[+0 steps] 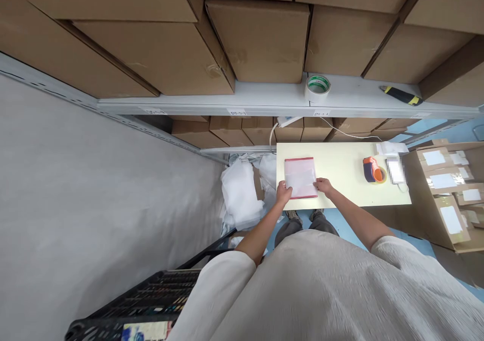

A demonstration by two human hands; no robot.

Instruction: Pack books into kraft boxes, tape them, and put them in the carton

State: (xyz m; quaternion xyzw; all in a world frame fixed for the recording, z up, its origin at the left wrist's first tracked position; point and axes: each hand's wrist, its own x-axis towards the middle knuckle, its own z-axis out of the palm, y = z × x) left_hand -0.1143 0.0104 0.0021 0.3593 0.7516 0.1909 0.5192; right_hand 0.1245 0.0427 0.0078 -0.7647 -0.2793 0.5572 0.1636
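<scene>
A flat, pinkish-white rectangular packet with red top and bottom edges (301, 177) is at the left end of a pale yellow table (340, 154). It looks glossy, as if in clear plastic; its contents cannot be made out. My left hand (284, 193) grips its lower left edge, thumb on top. On the opposite side, my right hand (323, 185) pinches the right edge. Both hands are closed on the packet, with the fingers beneath partly hidden. Further right on the table lies an orange and dark blue tape dispenser (372, 170).
A phone (395, 171) lies by the table's right end, near an open carton of small boxes (446, 179). Above, a grey shelf (272, 94) carries cartons, a tape roll (317, 89) and a yellow-black utility knife (401, 95). White plastic bags (242, 192) and a black crate (151, 293) are left.
</scene>
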